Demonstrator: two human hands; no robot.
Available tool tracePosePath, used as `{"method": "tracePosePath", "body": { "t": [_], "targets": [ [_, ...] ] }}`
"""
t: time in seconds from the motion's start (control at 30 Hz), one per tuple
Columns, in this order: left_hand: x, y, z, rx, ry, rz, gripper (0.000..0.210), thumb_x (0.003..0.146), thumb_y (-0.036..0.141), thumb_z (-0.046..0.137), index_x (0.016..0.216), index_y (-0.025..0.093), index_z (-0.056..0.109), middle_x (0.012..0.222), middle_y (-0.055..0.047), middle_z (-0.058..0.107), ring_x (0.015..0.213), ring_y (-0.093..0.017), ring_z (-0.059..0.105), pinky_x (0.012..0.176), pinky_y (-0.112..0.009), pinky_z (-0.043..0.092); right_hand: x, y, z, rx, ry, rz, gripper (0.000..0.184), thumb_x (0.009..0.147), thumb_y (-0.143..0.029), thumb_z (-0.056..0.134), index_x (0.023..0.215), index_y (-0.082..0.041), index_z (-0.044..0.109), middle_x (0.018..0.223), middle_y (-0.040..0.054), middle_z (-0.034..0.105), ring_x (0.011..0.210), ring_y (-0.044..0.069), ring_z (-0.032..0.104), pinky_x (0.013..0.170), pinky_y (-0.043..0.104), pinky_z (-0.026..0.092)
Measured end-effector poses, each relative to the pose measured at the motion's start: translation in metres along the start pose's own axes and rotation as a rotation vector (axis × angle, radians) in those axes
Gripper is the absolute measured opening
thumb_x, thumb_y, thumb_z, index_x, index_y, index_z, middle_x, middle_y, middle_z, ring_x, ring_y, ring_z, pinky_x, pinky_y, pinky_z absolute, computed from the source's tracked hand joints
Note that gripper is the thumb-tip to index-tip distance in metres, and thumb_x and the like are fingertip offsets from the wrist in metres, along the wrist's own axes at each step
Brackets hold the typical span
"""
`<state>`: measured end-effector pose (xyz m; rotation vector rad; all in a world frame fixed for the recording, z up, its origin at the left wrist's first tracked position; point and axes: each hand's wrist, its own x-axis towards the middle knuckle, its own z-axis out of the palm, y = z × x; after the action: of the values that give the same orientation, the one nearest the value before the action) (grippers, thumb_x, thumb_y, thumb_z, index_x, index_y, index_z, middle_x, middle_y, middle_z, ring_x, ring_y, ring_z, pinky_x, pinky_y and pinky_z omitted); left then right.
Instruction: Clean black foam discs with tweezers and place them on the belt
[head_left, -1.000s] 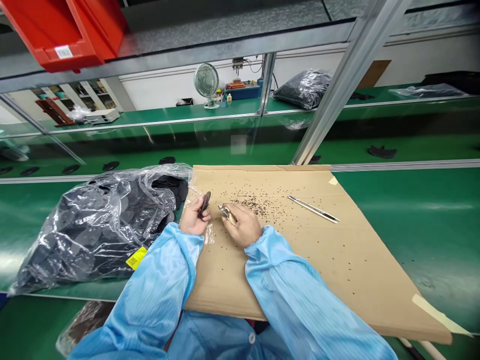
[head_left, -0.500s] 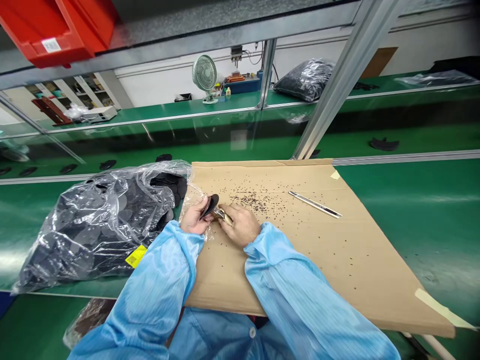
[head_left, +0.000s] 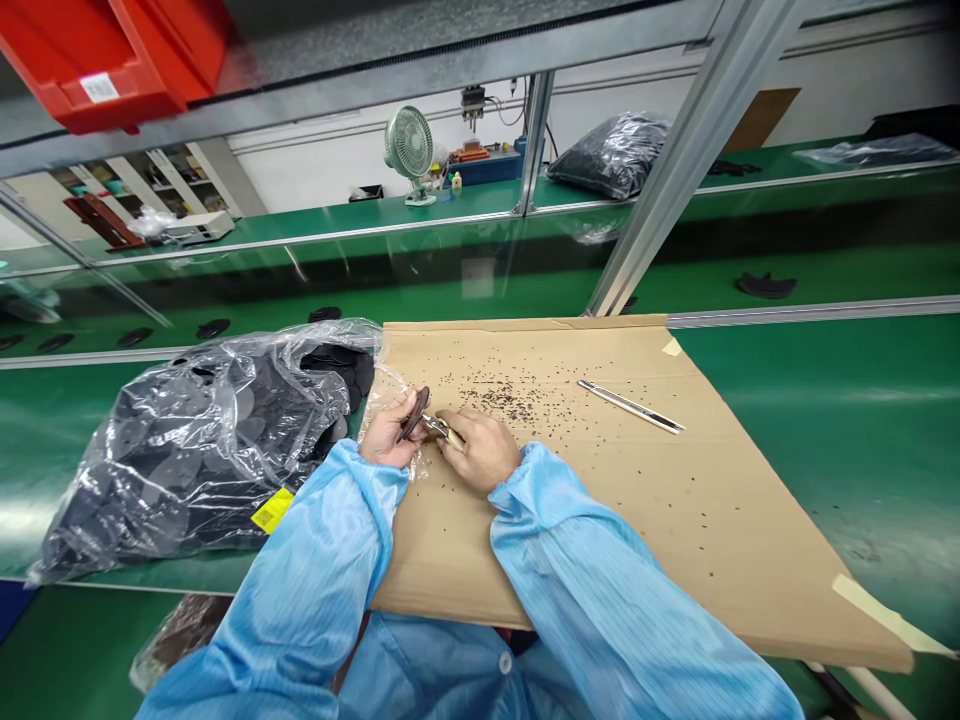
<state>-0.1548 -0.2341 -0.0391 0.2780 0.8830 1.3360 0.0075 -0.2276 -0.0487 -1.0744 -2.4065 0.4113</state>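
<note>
My left hand (head_left: 387,434) pinches a thin dark oval piece (head_left: 414,414), tilted nearly edge-on above the cardboard (head_left: 600,530). My right hand (head_left: 480,448) is closed around a small pair of cutting pliers (head_left: 444,430) with cream handles. Their metal jaws point left and meet or nearly meet the edge of the dark piece; I cannot tell whether they bite it. Many tiny dark scraps (head_left: 506,402) lie scattered on the cardboard beyond my hands. A utility knife (head_left: 631,407) rests to the right of them.
A clear plastic bag (head_left: 187,460) full of dark flat pieces lies at my left, its mouth by my left hand. Green conveyor surface (head_left: 825,400) surrounds the cardboard. A metal post (head_left: 675,150) rises beyond it. A red bin (head_left: 112,70) hangs at upper left.
The dark piece in my left hand has turned to show more of its edge and a browner side. The pliers have stayed close beside it. Elsewhere nothing has visibly moved.
</note>
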Motion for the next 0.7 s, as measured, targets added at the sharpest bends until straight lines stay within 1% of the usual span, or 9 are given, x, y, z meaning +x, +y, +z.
{"method": "tracePosePath", "body": {
  "t": [0.2, 0.37, 0.5, 0.6, 0.7],
  "targets": [
    [0.0006, -0.0006, -0.0011, 0.024, 0.007, 0.012, 0.017, 0.072, 0.014, 0.072, 0.088, 0.014, 0.065, 0.069, -0.001, 0.063, 0.039, -0.003, 0.04, 0.036, -0.016, 0.031, 0.0005, -0.0004, -0.0052, -0.028, -0.054, -0.003, 0.023, 0.082, -0.021, 0.053, 0.103, -0.024, 0.063, 0.086, 0.0031, 0.066, 0.082, 0.019, 0.06, 0.068, 0.026, 0.042],
    [0.0045, -0.0035, -0.0069, 0.064, -0.011, 0.043, 0.023, 0.069, 0.018, 0.076, 0.089, 0.014, 0.065, 0.07, 0.0, 0.062, 0.042, -0.003, 0.044, 0.036, -0.015, 0.033, 0.0016, -0.0008, -0.0074, -0.075, -0.087, 0.012, 0.028, 0.078, -0.017, 0.053, 0.103, -0.025, 0.063, 0.088, 0.0037, 0.067, 0.079, 0.019, 0.061, 0.064, 0.026, 0.04],
    [0.0074, -0.0052, -0.0092, 0.078, 0.001, 0.055, 0.021, 0.07, 0.018, 0.075, 0.089, 0.014, 0.065, 0.067, 0.0, 0.06, 0.043, -0.004, 0.044, 0.036, -0.015, 0.033, 0.0019, -0.0019, -0.0067, -0.113, -0.109, 0.037, 0.027, 0.077, -0.015, 0.053, 0.1, -0.023, 0.064, 0.088, 0.0051, 0.068, 0.076, 0.02, 0.061, 0.062, 0.027, 0.04],
    [0.0074, -0.0055, -0.0067, 0.063, 0.033, 0.047, 0.019, 0.072, 0.017, 0.073, 0.089, 0.014, 0.065, 0.067, 0.0, 0.06, 0.042, -0.004, 0.043, 0.036, -0.016, 0.031, 0.0008, -0.0036, -0.0056, -0.034, -0.088, 0.043, 0.027, 0.077, -0.014, 0.053, 0.099, -0.023, 0.065, 0.086, 0.0045, 0.068, 0.078, 0.019, 0.061, 0.066, 0.026, 0.042],
    [0.0062, -0.0043, -0.0038, 0.01, 0.011, 0.032, 0.013, 0.075, 0.016, 0.069, 0.087, 0.013, 0.064, 0.066, 0.0, 0.06, 0.041, -0.004, 0.04, 0.036, -0.017, 0.03, 0.0002, -0.004, -0.0037, 0.186, -0.009, 0.028, 0.023, 0.079, -0.016, 0.051, 0.095, -0.023, 0.066, 0.084, 0.0027, 0.068, 0.078, 0.017, 0.061, 0.071, 0.026, 0.044]
  ]
}}
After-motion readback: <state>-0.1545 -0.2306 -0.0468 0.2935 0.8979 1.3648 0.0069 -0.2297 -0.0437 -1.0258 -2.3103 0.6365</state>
